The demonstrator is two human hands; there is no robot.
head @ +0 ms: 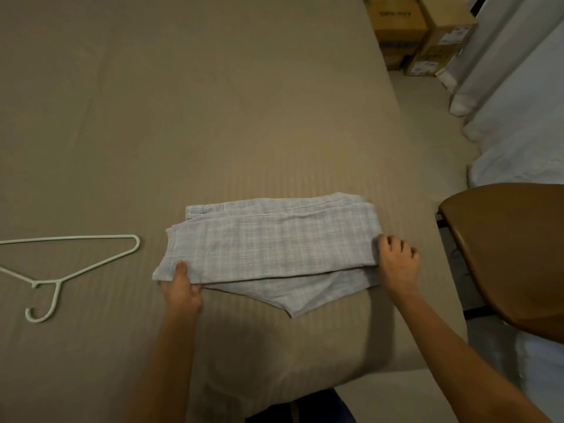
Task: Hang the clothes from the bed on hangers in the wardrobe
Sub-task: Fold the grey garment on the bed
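Observation:
A folded pale blue checked garment lies flat near the front edge of the beige bed. My left hand pinches its near left corner, thumb on top of the cloth. My right hand grips the garment's right folded edge with curled fingers. A white hanger lies on the bed at the far left, apart from the garment, its hook pointing toward me. No wardrobe is in view.
A brown chair seat stands close to the bed's right side. Cardboard boxes are stacked at the back right, with pale curtains along the right.

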